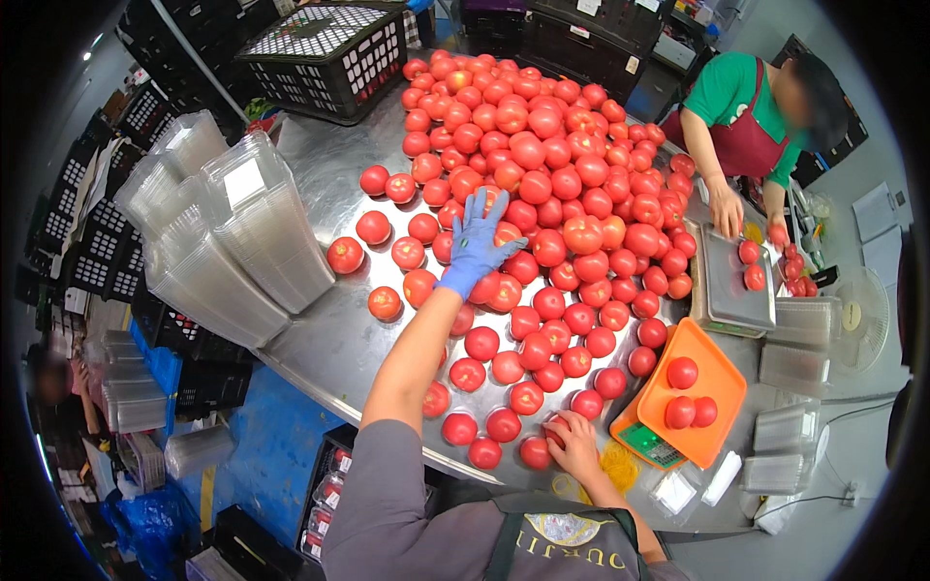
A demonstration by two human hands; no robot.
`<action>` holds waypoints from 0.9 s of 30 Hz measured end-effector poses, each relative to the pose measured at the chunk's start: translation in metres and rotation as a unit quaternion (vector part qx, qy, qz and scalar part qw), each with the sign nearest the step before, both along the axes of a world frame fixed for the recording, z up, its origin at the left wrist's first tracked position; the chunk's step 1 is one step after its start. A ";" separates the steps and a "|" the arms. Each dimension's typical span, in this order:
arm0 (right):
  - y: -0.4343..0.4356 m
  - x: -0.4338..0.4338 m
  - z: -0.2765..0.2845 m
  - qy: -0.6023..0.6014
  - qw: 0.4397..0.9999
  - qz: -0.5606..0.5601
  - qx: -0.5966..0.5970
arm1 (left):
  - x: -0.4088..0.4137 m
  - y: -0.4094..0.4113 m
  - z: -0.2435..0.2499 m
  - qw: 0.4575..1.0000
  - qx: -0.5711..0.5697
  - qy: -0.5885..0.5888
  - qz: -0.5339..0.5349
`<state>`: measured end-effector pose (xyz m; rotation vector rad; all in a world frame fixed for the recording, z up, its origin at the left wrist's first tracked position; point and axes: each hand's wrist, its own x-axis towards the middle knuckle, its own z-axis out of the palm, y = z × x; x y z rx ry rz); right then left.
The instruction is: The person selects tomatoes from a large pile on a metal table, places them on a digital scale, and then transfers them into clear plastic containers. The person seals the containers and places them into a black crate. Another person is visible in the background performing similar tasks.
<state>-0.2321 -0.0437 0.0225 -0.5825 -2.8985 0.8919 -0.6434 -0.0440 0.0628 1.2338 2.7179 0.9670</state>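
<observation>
My left hand [476,243], in a blue glove, reaches forward over the near left side of a big heap of red tomatoes [545,167]. Its fingers are spread and it lies on the tomatoes. Close to the table's front edge, my bare right hand [577,447] curls over a tomato [556,428], which it partly hides. Just left of that hand sits another tomato [535,452]. To its right stands a digital scale [650,444] with a lit green display and an orange tray [701,338]; three tomatoes [681,372] rest in the tray.
Stacked clear plastic containers [254,225] stand left on the steel table [312,363]. Behind them is a black crate [327,65]. Yellow netting [620,467] lies by the orange scale. At right, a co-worker [748,116] handles tomatoes over a second scale [737,283], near a fan [861,319].
</observation>
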 end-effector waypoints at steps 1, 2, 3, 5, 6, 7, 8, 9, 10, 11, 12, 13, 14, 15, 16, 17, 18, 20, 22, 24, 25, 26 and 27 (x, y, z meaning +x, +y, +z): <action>0.000 0.000 0.000 -0.002 1.000 0.002 -0.002 | 0.004 0.005 0.016 0.997 -0.076 -0.011 -0.019; 0.000 0.000 0.000 -0.003 1.000 0.004 -0.004 | 0.008 0.008 0.025 0.988 -0.152 -0.020 -0.036; 0.002 -0.001 0.001 -0.003 1.000 0.009 -0.005 | 0.007 0.005 0.017 0.991 -0.107 -0.044 -0.075; 0.002 0.000 -0.003 0.005 1.000 0.002 -0.005 | 0.009 -0.014 -0.014 0.983 -0.022 -0.092 -0.157; 0.000 0.002 -0.005 0.008 1.000 -0.009 -0.005 | 0.022 -0.024 -0.010 0.978 0.045 -0.083 -0.186; -0.001 0.001 -0.006 0.011 1.000 -0.011 -0.002 | 0.030 -0.044 -0.013 0.973 0.046 -0.051 -0.220; -0.002 0.001 -0.007 0.014 1.000 -0.013 0.000 | 0.036 -0.066 -0.015 0.966 0.045 -0.017 -0.252; -0.001 0.001 -0.008 0.016 1.000 -0.014 0.005 | 0.041 -0.080 -0.018 0.958 0.047 0.014 -0.283; -0.002 0.002 -0.008 0.014 1.000 -0.015 -0.001 | 0.045 -0.086 -0.019 0.958 0.038 -0.009 -0.286; -0.002 0.002 -0.008 0.012 1.000 -0.016 -0.007 | 0.048 -0.090 -0.021 0.957 0.028 -0.032 -0.288; -0.001 0.001 -0.007 0.010 1.000 -0.015 -0.011 | 0.049 -0.092 -0.020 0.956 0.021 -0.054 -0.288; -0.001 0.000 -0.007 0.009 1.000 -0.015 -0.014 | 0.046 -0.085 -0.019 0.969 0.055 -0.045 -0.238; -0.001 0.000 -0.007 0.014 1.000 -0.017 -0.011 | 0.039 -0.067 -0.017 0.977 0.090 -0.035 -0.188; -0.001 0.000 -0.007 0.017 1.000 -0.018 -0.007 | 0.031 -0.047 -0.015 0.982 0.125 -0.027 -0.137; 0.000 0.000 -0.006 0.022 1.000 -0.016 -0.002 | 0.020 -0.026 -0.013 0.988 0.121 0.035 -0.093; 0.001 -0.001 -0.005 0.018 1.000 -0.015 -0.001 | 0.009 -0.002 -0.012 0.987 0.120 0.097 -0.050; 0.001 0.001 -0.004 0.014 1.000 -0.013 0.001 | 0.003 0.016 -0.011 0.993 0.052 0.110 -0.004; 0.002 -0.002 0.000 0.005 1.000 -0.004 -0.002 | -0.008 0.046 -0.009 0.983 -0.083 0.136 0.092; 0.001 0.000 -0.002 0.010 1.000 -0.009 -0.003 | -0.016 0.060 -0.011 0.986 -0.098 0.097 0.090; 0.001 -0.002 -0.003 0.006 1.000 -0.020 -0.019 | -0.015 0.065 -0.011 0.985 -0.106 0.100 0.097; 0.000 -0.002 -0.004 0.009 1.000 -0.021 -0.015 | -0.022 0.061 -0.021 0.987 -0.092 0.104 0.082; -0.001 -0.001 -0.006 0.011 1.000 -0.022 -0.012 | -0.033 0.054 -0.039 0.989 -0.077 0.108 0.068; -0.001 -0.002 -0.007 0.016 1.000 -0.021 -0.009 | -0.045 0.045 -0.048 0.990 -0.063 0.114 0.055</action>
